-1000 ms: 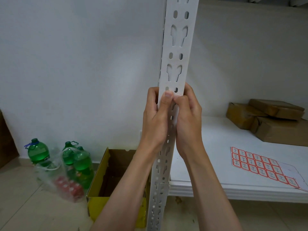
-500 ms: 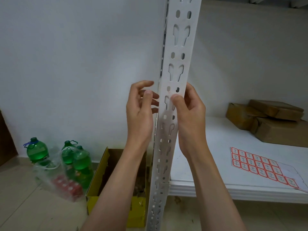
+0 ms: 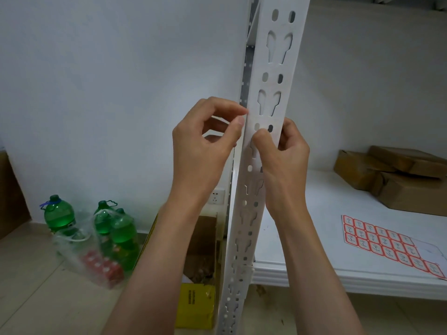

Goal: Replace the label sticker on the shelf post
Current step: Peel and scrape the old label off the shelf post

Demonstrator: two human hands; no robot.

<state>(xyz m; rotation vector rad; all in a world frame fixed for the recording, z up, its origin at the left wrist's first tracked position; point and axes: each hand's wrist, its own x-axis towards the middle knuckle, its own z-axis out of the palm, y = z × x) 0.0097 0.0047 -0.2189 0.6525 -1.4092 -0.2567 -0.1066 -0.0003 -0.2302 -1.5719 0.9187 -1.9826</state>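
Note:
The white slotted shelf post (image 3: 273, 76) stands upright in the middle of the view. My right hand (image 3: 284, 155) grips it at chest height, with the thumb pressed on the front face and the fingers curled behind. My left hand (image 3: 205, 143) is at the post's left edge, its curled forefinger and thumb pinching that edge. I cannot make out any label on the post where the fingers meet. A sheet of red-bordered label stickers (image 3: 387, 245) lies flat on the white shelf board (image 3: 321, 209) to the right.
Brown cardboard parcels (image 3: 396, 175) are stacked at the back right of the shelf. On the floor to the left are an open yellow carton (image 3: 196, 308), green bottles (image 3: 59, 216) and a clear plastic bag (image 3: 96, 257). A wall socket (image 3: 216, 197) sits behind the post.
My left hand let go of the post, drew away to the left, and has come back to pinch its left edge. My right hand has stayed on the post.

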